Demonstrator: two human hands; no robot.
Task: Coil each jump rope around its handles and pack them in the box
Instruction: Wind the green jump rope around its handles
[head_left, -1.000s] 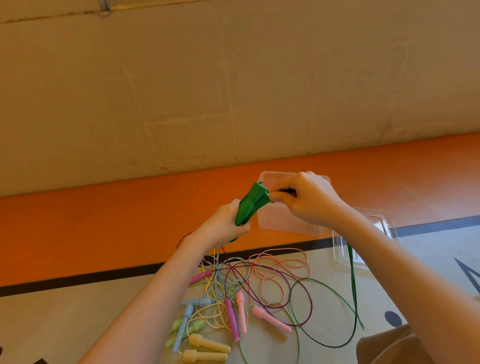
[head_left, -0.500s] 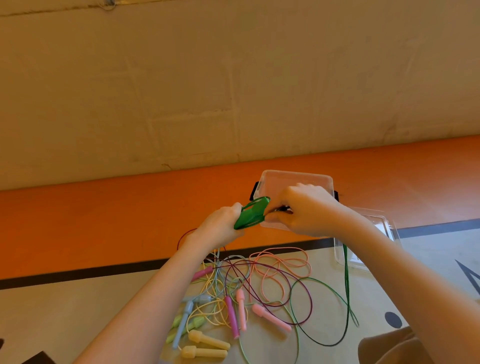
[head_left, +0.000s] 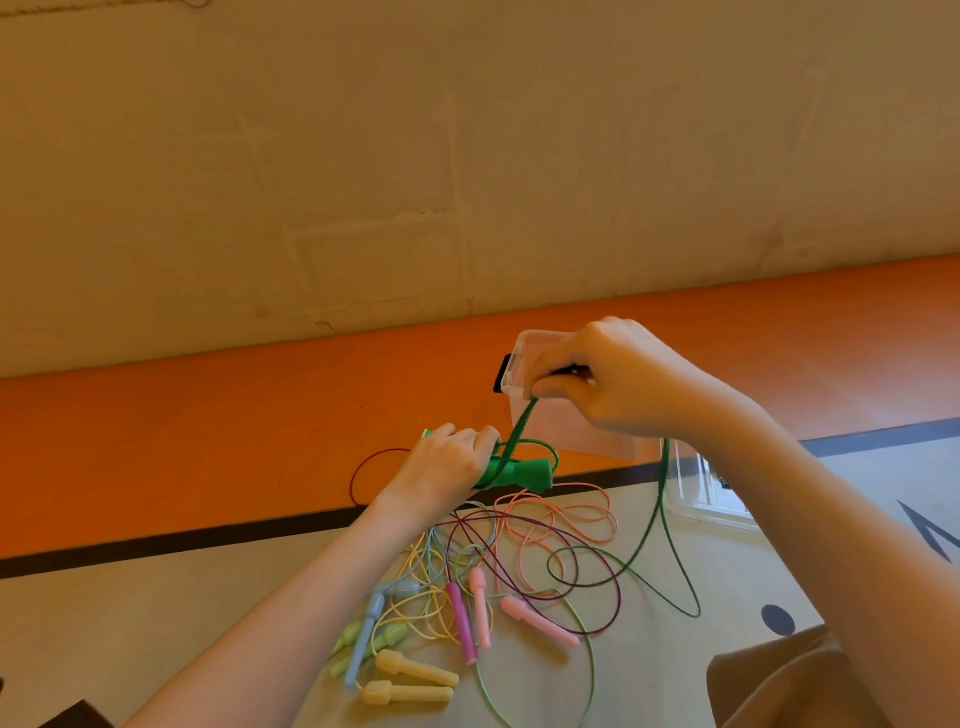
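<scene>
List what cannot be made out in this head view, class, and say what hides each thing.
- Box contents: hidden by the right hand and cloudy walls.
- Green handles: the left hand covers most of them.
- Lid: mostly behind the right forearm.
- Which cord joins which handle in the pile: too tangled.

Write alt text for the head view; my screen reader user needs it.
A person's left hand grips dark green handles while the right hand pinches the green rope, winding it. A clear box and loose pastel ropes lie beyond.
</scene>
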